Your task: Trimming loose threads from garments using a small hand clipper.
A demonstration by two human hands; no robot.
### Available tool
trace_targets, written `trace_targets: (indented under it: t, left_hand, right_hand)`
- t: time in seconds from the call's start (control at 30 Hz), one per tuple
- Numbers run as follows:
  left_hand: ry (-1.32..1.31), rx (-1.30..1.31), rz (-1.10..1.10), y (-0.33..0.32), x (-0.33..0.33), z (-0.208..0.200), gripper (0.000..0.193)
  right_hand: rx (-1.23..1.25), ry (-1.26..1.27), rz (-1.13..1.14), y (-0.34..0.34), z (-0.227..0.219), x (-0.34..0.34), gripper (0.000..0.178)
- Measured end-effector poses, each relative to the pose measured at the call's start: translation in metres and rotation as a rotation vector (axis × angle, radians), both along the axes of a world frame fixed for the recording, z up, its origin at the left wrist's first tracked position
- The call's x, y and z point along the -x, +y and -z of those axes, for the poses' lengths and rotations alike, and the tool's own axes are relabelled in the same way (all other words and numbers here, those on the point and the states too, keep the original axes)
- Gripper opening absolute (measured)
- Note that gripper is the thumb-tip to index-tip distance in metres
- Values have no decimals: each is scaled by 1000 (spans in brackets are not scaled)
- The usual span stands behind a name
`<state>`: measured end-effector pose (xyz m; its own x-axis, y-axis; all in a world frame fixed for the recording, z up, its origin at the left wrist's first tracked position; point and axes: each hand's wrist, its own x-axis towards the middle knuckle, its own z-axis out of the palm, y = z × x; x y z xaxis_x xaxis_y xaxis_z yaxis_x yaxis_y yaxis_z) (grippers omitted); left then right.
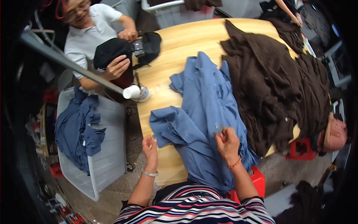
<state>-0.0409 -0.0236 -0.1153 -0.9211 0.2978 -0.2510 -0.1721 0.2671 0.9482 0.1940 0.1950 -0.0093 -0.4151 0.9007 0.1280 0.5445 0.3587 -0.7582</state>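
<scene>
A blue garment (209,100) lies in loose folds on the wooden table, one sleeve stretched to the left. My right hand (228,146) is over its lower right part, fingers closed round a small tool with an orange part (224,136); blur hides its exact kind. By the table's left edge, just below the sleeve end, my left hand (150,148) is raised with its fingers curled together. Whether anything is pinched in them is too small to make out. A bracelet circles each wrist.
Dark brown garments (264,86) are heaped on the right of the table (175,41). Across it, a person handles a black item (112,52). A white cup (131,92) is near a slanting metal pole (74,65). Left stands a plastic bin (110,149) of blue clothes; red stools (257,183) flank the table.
</scene>
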Motion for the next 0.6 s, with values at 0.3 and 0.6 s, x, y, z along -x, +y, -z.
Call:
trace_targets:
  t: [0.3,0.6]
  left_hand:
    - [7,-131,593,178,-52,-80,54]
    - [1080,205,553,305,-32,-51,70]
  right_hand:
    - [251,-32,55,5,23,-14,36]
    - [201,115,-59,-12,24,-23,12]
